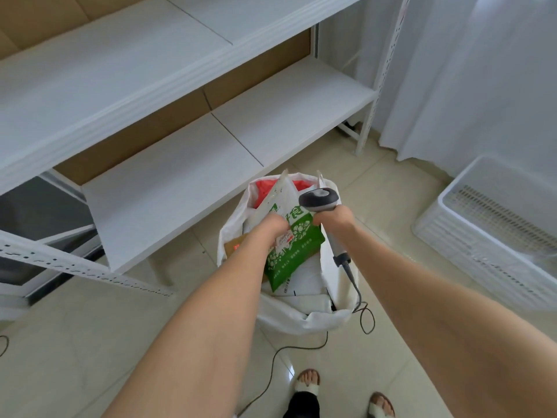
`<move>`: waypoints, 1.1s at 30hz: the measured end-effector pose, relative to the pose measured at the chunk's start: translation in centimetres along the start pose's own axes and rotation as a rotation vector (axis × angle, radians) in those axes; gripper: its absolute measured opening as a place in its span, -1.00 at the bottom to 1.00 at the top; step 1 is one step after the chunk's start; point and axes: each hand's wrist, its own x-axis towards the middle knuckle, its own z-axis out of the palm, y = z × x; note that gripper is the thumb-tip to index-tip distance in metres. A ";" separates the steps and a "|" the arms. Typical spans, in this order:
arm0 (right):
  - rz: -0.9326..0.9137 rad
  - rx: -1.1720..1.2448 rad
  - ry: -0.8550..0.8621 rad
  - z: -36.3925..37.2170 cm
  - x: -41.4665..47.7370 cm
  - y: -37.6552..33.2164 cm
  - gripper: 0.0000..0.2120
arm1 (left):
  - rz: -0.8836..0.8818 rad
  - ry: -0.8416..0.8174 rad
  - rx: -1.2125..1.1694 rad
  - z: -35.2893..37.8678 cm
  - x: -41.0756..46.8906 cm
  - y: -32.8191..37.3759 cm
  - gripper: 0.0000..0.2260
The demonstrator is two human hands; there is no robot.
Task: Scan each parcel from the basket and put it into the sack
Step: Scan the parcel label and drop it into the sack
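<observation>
Nearly done I think: basket (pixel 434 218) lower right looks empty, sack (pixel 232 224) stuffed, left hand (pixel 275 226) fingers clutching a green parcel (pixel 298 248), right hand (pixel 333 217) gripping the scanner (pixel 318 199).

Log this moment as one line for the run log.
left hand: holds green parcel at sack mouth | right hand: grips scanner | basket: right of sack

The parcel (pixel 297 245) is green and white, printed with clustered white dots and white lettering. White sack (pixel 289 315), something red (pixel 262 191) and a brown carton (pixel 233 247) inside. Grey-and-black scanner (pixel 319 200); white slotted basket (pixel 470 254); white shelves (pixel 180 182); cream floor tiles (pixel 90 342).
</observation>
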 end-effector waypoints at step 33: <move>0.098 1.200 0.333 -55.2 -5.6 19.6 -0.95 | 0.623 -0.037 0.317 43.4 -17.7 40.1 -0.72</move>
